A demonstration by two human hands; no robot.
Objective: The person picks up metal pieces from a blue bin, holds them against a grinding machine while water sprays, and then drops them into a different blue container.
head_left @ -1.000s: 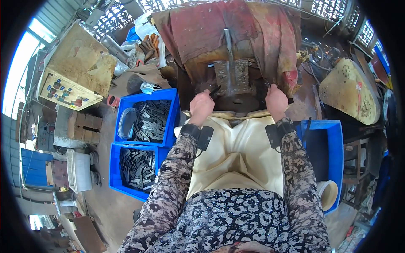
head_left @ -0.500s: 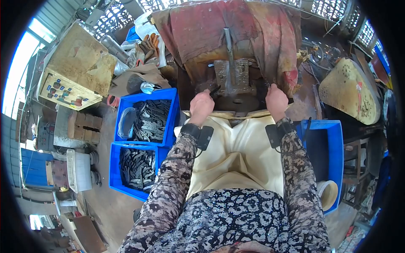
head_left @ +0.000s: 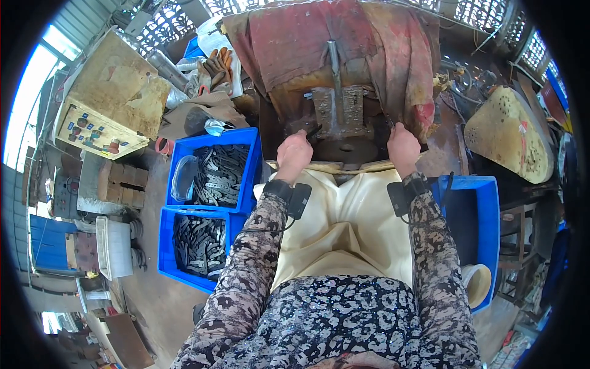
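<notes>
The left hand (head_left: 295,150) is at the left end of the front edge of the machine (head_left: 352,112). Its fingers are closed around a dark piece (head_left: 315,130); a short end of this piece comes out past the fingers, toward the middle of the machine (the part inside the fist is hidden, so its full shape I cannot tell). The right hand (head_left: 404,147) is at the right end of the same edge, near the hanging side of the red cloth (head_left: 399,61). Its fingertips are too dark and small to see, so I cannot tell whether they grip something. Between the two hands, close to the front edge, is a dark round plate (head_left: 359,151) with a hole. On the person's left, two blue bins (head_left: 254,166) contain metal strips (head_left: 220,175). On the right, a cream bucket (head_left: 477,286) is in the near corner of another blue bin (head_left: 489,215).
</notes>
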